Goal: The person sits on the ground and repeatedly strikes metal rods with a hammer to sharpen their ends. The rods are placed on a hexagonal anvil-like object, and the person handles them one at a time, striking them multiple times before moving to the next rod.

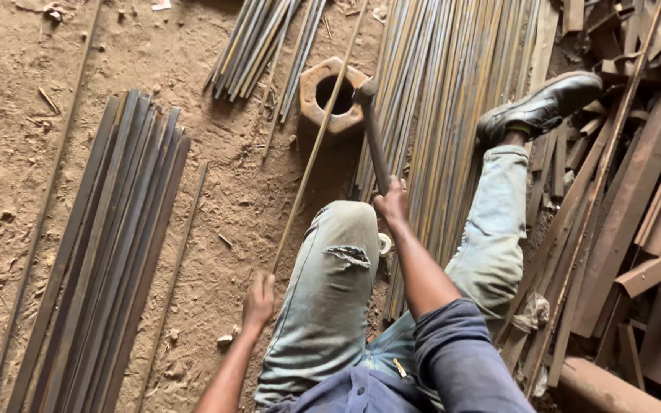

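The right hand [392, 203] is clamped on the hammer [371, 130] over the metal block [332, 95], while the left hand [258, 300] is closed on the thin rod [317, 145].

One hammer [371, 130] — one hexagonal block [329, 95].

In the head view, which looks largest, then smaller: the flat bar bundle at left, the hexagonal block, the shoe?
1. flat bar bundle
2. hexagonal block and shoe: they look alike in size, so I do not rank them.
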